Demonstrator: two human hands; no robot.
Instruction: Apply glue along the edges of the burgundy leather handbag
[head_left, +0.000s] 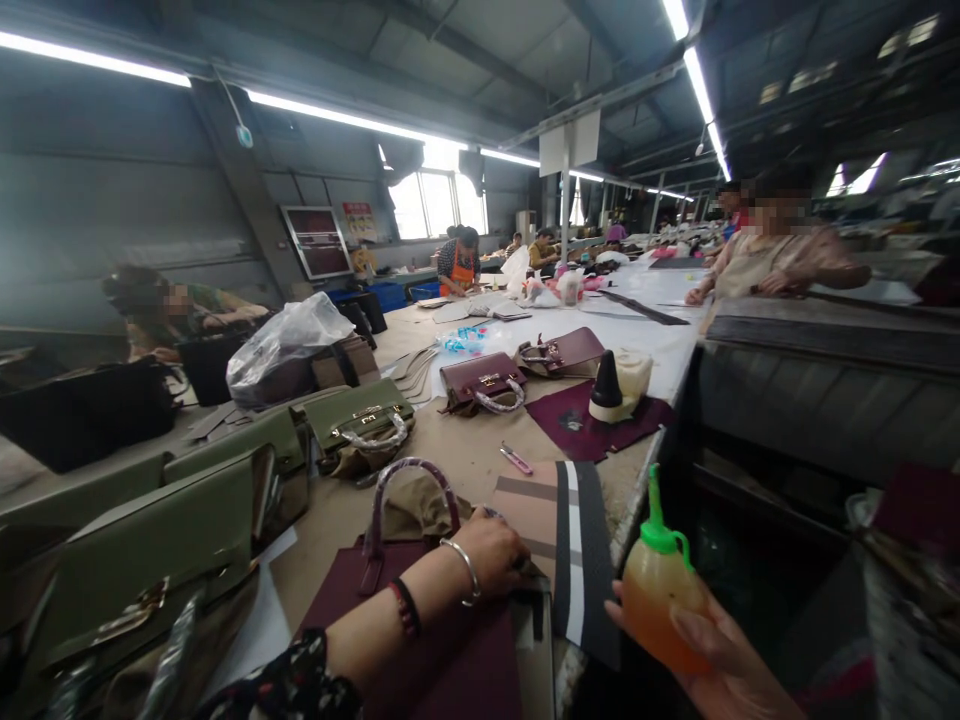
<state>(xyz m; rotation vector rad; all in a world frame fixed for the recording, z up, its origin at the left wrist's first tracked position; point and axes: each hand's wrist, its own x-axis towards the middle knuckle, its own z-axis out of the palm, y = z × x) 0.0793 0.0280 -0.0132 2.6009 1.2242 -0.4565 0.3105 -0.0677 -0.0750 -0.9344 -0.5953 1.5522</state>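
My left hand [495, 555] lies across a maroon handbag [352, 590] at the table's near edge, its closed fingers on the bag's open side. What those fingers pinch is hidden. Behind my wrist arches the bag's wrapped handle [390, 480]. My right hand [709, 640] is wrapped around a squeeze bottle [667, 595] with a green nozzle cap and orange-brown liquid, held upright off the table's right edge. Between both hands lie flat striped pieces [574, 540] in black, white and tan. A small pink-handled cutter [516, 459] rests just beyond them.
Olive handbags [172, 540] line the left side. More maroon bags [484, 382] lie ahead, near a black cone-topped container [606, 390] on maroon material [551, 425]. A plastic bag [289, 340] covers items at left. Co-workers stand along the tables, one [780, 255] at right.
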